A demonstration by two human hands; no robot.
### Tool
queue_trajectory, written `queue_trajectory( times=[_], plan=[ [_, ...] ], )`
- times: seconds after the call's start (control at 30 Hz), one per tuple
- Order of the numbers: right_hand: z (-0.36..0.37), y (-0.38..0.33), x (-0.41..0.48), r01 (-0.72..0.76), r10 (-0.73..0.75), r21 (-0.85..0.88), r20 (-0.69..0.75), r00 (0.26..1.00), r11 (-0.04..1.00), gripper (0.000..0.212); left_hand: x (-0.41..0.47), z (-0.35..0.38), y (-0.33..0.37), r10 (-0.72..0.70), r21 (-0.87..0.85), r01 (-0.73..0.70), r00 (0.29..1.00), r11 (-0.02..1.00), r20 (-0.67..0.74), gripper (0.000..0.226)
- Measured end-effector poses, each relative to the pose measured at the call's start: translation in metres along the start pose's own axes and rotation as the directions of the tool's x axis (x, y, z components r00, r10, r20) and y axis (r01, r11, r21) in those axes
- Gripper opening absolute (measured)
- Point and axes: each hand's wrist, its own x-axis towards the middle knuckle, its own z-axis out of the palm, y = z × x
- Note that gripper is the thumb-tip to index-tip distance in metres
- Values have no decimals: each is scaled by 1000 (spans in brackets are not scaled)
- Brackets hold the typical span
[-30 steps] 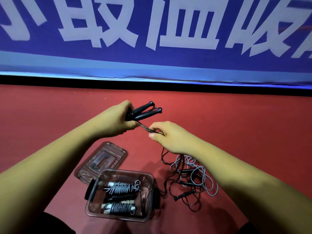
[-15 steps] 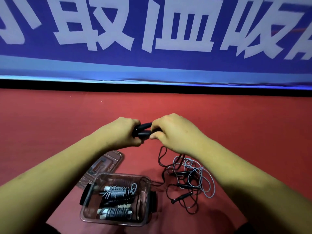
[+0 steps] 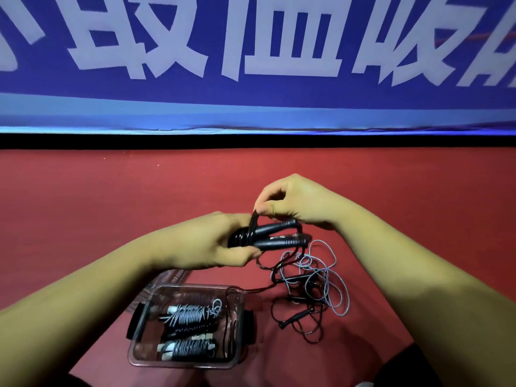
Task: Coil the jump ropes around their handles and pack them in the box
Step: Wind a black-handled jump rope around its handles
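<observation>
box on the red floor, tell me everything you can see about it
The box is clear, brown-tinted plastic with rounded corners and a black latch at each short end. It stands upright and open on the floor, its lid lying just behind. Inside lie coiled ropes. A loose dark rope drapes over its far right corner.

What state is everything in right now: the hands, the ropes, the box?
Left hand: grips the black handles, paired side by side.
Right hand: pinches the black rope above the handles.
Black rope: a few turns wound round the handles, rest trailing down.
Box: open, coiled ropes inside.
Lid: off, lying behind the box.
Loose ropes: tangled on the floor.
</observation>
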Motion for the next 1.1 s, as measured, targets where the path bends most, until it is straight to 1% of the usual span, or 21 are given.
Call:
queue_trajectory(
  times=[0.03, 0.1, 0.17, 0.2, 0.27, 0.33, 0.37, 0.43, 0.5, 0.53, 0.63, 0.67, 0.7, 0.8, 0.87, 0.97, 1.03, 1.1],
  plan=[
    [0, 5, 1, -20, 20, 35, 0, 1000, 999, 9, -2, -1, 0, 1, -49, -4, 998, 999, -62, 17],
    [3, 14, 1, -60, 57, 165, 23, 998, 984, 17, -5, -4, 2, -27, -189, -5, 986, 982, -163, 33],
    [12, 20, 4, -104, 92, 331, 54, 994, 938, 16, -8, -11, 3, -38, -318, -32, 977, 948, -209, 48],
    [17, 22, 4, -127, 114, 362, 59, 992, 924, 14, -7, -13, 4, -31, -349, -54, 972, 935, -232, 48],
    [29, 25, 9, -163, 143, 336, 85, 986, 927, 17, -7, -21, 2, -66, -352, -55, 944, 934, -323, 34],
    [38, 22, 11, -208, 170, 324, 140, 975, 923, 23, -6, -28, -5, -153, -304, 18, 892, 953, -426, 18],
    [42, 18, 11, -222, 179, 321, 157, 971, 921, 24, -6, -30, -11, -185, -241, 77, 865, 967, -466, 14],
    [49, 8, 11, -226, 191, 269, 149, 970, 936, 27, -6, -34, -23, -220, -67, 218, 825, 974, -521, 16],
    [55, -4, 11, -219, 206, 181, 93, 974, 959, 28, -7, -39, -36, -247, 82, 346, 796, 935, -552, 22],
    [58, -10, 12, -208, 202, 127, 63, 977, 970, 28, -7, -40, -42, -260, 127, 393, 785, 911, -562, 26],
    [63, -22, 11, -163, 164, -114, -2, 986, 980, 27, -4, -42, -53, -301, 153, 461, 760, 874, -576, 29],
    [65, -24, 11, -159, 159, -170, -12, 987, 973, 27, -3, -41, -54, -300, 163, 462, 767, 872, -567, 28],
    [66, -25, 10, -165, 164, -185, -19, 986, 969, 26, -1, -40, -56, -293, 187, 459, 780, 869, -552, 27],
    [66, -24, 4, -179, 179, -136, -17, 984, 974, 23, 3, -36, -61, -291, 278, 466, 820, 840, -493, 27],
    [62, -24, 2, -190, 189, -94, -13, 982, 977, 19, 4, -34, -65, -317, 334, 502, 820, 798, -476, 26],
    [50, -24, 1, -177, 181, 51, -101, 978, 983, 13, 9, -27, -65, -326, 423, 524, 828, 739, -457, 24],
    [41, -22, 1, -137, 153, 94, -192, 969, 986, 13, 11, -22, -60, -308, 458, 489, 856, 743, -415, 26],
    [31, -19, 2, -102, 108, 33, -255, 961, 994, 15, 11, -16, -51, -287, 455, 408, 906, 792, -312, 29]
  ],
)
